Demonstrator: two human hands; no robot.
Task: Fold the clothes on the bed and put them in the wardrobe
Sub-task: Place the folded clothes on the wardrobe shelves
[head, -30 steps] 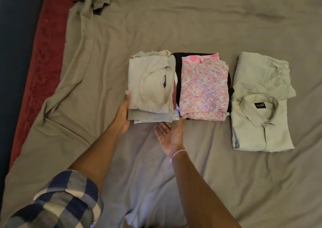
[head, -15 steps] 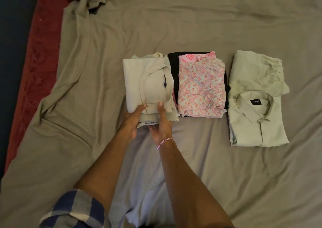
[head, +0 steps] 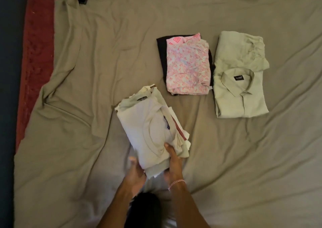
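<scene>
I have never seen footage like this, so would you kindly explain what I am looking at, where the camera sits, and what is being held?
There is no machine here: a person wears one wide-angle camera on the head, looking down at their own two bare hands over a bed. The only view is that head view.

The bed has a wrinkled grey-brown sheet. On it lie a pink patterned pile on something black, and beside it, to the right, a pale green shirt pile.

Both hands grip the near end of a beige pile of folded clothes. The left hand is at its lower left corner; the right hand, with a thin wristband, has its thumb on top. Whether the pile is lifted clear of the sheet, I cannot tell.
</scene>
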